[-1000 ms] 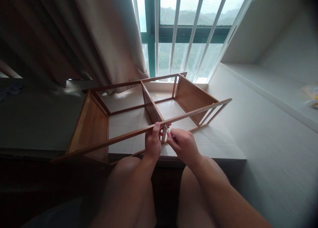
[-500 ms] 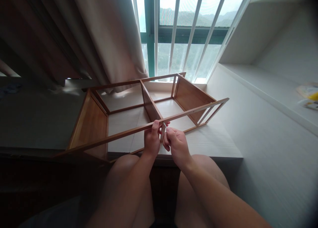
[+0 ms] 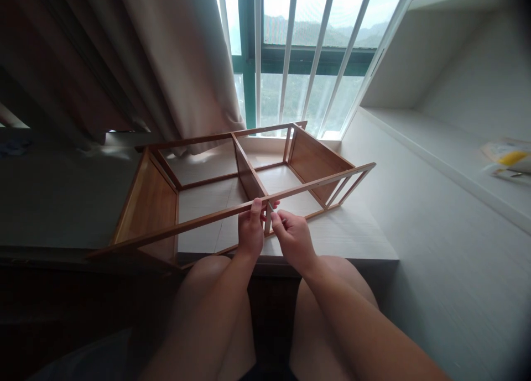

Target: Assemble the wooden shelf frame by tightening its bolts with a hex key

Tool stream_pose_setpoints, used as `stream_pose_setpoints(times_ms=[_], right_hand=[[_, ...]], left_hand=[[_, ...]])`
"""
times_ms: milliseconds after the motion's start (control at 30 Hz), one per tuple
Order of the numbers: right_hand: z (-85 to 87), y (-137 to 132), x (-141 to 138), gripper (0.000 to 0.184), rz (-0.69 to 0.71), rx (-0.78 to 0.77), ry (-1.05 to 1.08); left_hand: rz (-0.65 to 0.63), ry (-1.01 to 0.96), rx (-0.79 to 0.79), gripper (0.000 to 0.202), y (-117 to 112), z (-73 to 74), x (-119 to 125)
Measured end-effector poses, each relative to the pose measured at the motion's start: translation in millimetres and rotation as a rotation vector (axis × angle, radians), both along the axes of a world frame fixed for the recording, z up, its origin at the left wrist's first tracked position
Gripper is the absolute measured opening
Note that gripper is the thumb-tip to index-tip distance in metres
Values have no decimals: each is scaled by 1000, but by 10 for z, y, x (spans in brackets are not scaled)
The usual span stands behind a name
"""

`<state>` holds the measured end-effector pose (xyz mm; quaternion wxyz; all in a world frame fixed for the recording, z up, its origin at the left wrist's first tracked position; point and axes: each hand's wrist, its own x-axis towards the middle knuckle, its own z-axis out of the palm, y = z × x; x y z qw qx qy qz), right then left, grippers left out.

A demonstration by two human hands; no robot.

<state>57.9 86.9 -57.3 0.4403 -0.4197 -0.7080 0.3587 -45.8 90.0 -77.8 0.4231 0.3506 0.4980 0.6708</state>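
A wooden shelf frame [image 3: 155,204] lies on its side on a pale desk [image 3: 352,231] under the window. My left hand [image 3: 250,231] is wrapped around the frame's long front rail [image 3: 199,219], right where the middle divider [image 3: 249,176] meets it. My right hand [image 3: 292,238] is beside it, fingers pinched on a thin metal tool [image 3: 270,208] whose tip is at that joint. The tool is too small to name.
A beige curtain [image 3: 182,66] hangs behind the frame's left half. A barred window [image 3: 307,55] is at the back. To the right runs a white ledge [image 3: 435,154] with a yellow and white packet [image 3: 508,157]. My knees are under the desk edge.
My right hand has drawn in closer to my left hand at the joint. The view has shifted slightly, so the frame sits a little further left.
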Motion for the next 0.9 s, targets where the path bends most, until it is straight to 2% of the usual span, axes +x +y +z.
stream_pose_setpoints(times_ms=[300,467,533,633,800,900], right_hand=[[-54,43,13,37,-55,93,-127],[26,64,39,33,-85,202,-298],[66,62,32,33,-106,201,-317],[83,36,-19,38,-64,27,-108],[47,-53,-179,47,192,-491,565],[18,-77,-236,48,207,-565,743]], left_hand=[[-10,-22,-7,55,13,-9,-15],[-6,-8,1,53,26,-20,-24],[-1,-7,4,52,34,-30,-25],[16,-11,3,51,36,-33,-24],[-7,18,-9,55,19,-20,-36],[-9,52,-12,56,20,-27,-50]])
